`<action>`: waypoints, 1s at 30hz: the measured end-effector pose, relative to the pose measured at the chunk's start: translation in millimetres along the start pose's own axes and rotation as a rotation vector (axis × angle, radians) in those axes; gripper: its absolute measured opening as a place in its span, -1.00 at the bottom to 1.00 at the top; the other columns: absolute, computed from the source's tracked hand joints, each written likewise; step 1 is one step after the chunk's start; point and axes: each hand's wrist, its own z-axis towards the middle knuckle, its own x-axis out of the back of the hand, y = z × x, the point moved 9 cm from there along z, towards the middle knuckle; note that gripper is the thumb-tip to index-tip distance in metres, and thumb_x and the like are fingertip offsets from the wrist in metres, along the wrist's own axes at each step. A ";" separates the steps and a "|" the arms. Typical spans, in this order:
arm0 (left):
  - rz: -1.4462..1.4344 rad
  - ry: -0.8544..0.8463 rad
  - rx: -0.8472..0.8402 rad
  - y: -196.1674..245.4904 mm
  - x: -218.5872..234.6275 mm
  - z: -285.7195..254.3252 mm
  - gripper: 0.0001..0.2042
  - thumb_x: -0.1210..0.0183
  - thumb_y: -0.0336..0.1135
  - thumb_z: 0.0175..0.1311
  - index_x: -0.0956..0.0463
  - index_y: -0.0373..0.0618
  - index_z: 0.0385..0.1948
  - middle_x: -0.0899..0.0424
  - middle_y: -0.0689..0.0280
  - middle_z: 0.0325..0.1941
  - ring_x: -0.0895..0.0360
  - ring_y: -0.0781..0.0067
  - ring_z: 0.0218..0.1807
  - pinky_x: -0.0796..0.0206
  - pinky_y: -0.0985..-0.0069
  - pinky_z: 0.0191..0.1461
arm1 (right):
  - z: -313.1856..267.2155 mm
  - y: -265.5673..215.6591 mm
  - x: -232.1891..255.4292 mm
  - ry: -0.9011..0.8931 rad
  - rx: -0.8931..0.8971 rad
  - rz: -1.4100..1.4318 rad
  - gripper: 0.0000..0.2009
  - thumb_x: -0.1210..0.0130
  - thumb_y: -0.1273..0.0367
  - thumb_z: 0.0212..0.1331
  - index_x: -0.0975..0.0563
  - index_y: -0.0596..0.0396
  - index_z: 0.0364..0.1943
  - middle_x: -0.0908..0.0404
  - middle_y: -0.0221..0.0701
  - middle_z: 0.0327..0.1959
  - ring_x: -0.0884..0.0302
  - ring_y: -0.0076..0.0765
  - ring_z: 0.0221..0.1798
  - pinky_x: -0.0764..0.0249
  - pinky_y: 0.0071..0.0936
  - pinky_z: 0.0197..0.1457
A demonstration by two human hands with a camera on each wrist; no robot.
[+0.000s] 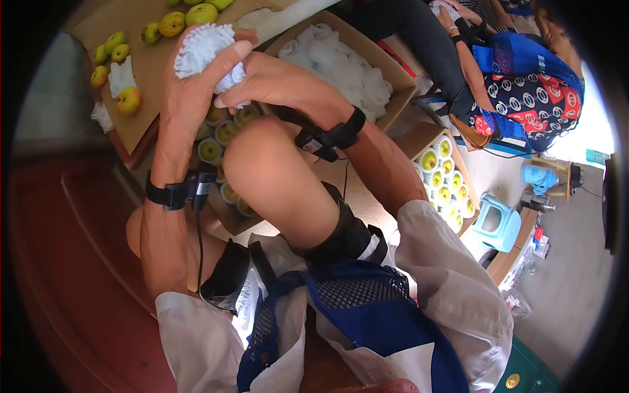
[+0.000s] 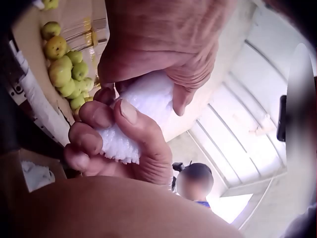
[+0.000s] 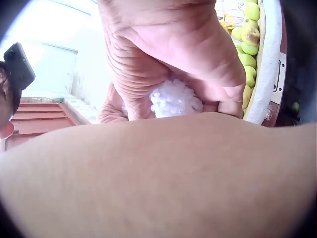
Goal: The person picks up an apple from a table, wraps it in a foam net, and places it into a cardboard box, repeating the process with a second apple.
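Both hands meet around a white foam fruit net point(image 1: 204, 51), raised over the near edge of a cardboard-covered surface. My left hand point(image 1: 187, 88) cups it from the left, thumb laid across the front. In the left wrist view, the curled left fingers point(image 2: 91, 121) grip the ribbed end of the net point(image 2: 120, 144). From the other side my right hand point(image 1: 275, 78) holds the net, its thumb bent against it. What lies inside the net is hidden. The right wrist view shows only a bunched part of the net point(image 3: 174, 99) between the hands.
Loose green and yellow apples point(image 1: 171, 24) lie on the cardboard point(image 1: 147, 69) beyond the hands. A carton of white foam nets point(image 1: 334, 59) stands to the right. Netted apples fill a box point(image 1: 209, 150) below the hands and another point(image 1: 445, 177) farther right. Another person point(image 1: 524, 92) sits at upper right.
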 end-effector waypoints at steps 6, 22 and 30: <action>-0.127 -0.036 0.011 3.2 -11.8 -9.4 -0.63 -0.39 -0.34 0.26 -0.52 -0.31 0.01 -0.71 0.28 -0.35 -0.62 0.56 -0.36 -0.48 0.62 -0.35 | -10.2 5.9 -5.2 -0.013 0.014 0.169 -0.71 -0.40 0.35 -0.01 -0.58 0.17 -0.24 -0.63 -0.39 -0.36 -0.55 -0.47 -0.36 -0.44 -0.50 -0.28; 0.012 0.089 0.080 -5.9 29.9 3.5 -0.76 -0.34 -0.25 0.37 -0.49 -0.07 -0.45 -0.29 0.52 -0.61 -0.17 0.66 -0.57 -0.07 0.58 -0.40 | -104.5 90.8 155.8 0.431 -0.249 -0.012 -0.54 -0.24 0.19 0.25 -0.58 0.17 0.14 -0.73 -0.37 -0.06 -0.69 -0.45 -0.03 -0.49 -0.50 0.04; 0.015 0.196 0.123 -17.1 41.9 3.5 -0.76 -0.41 -0.18 0.31 -0.57 -0.11 -0.30 -0.30 0.53 -0.58 -0.15 0.65 -0.55 -0.04 0.60 -0.42 | -179.4 217.4 238.8 0.561 -0.639 -0.765 -0.62 -0.27 0.13 0.16 -0.71 0.20 -0.18 -0.74 -0.22 -0.32 -0.72 -0.30 -0.25 -0.56 -0.34 -0.13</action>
